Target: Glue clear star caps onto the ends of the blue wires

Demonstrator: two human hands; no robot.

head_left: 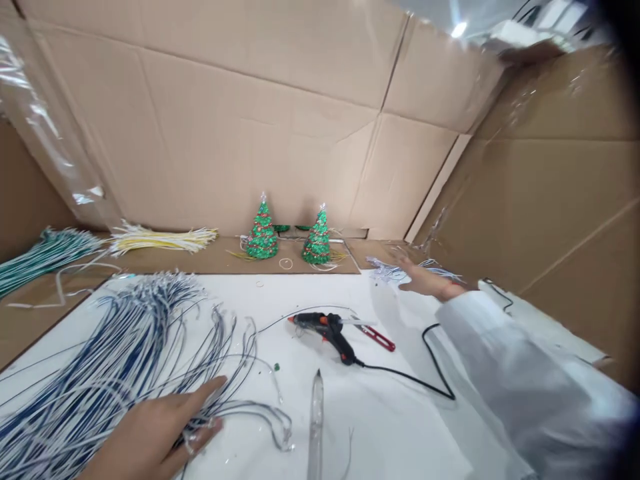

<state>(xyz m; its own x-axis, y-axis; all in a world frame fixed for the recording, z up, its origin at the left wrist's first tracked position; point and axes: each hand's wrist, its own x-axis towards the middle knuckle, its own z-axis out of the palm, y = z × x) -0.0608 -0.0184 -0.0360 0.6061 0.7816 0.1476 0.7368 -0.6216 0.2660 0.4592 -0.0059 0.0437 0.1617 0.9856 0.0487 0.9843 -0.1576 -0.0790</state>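
Observation:
My left hand point(155, 427) is at the lower left, its fingers curled around a few thin blue and white wires point(220, 353) with clear ends. Beside it, a large bundle of similar blue and white wires point(135, 327) spreads over the left of the white tabletop point(395, 433). My right hand point(425, 280) reaches to the back right with its fingers stretched out. It is over or against a small bunch of pale wires point(383, 269); whether it touches them I cannot tell.
Mid-table lie a black glue gun point(320, 323) with its cord, a red-handled cutter point(377, 337) and a clear pen-like tool point(317, 420). Two small green Christmas trees point(263, 233) stand behind. Green wires point(50, 253) and yellow-white wires point(160, 239) lie back left. Cardboard walls point(250, 133) enclose the table.

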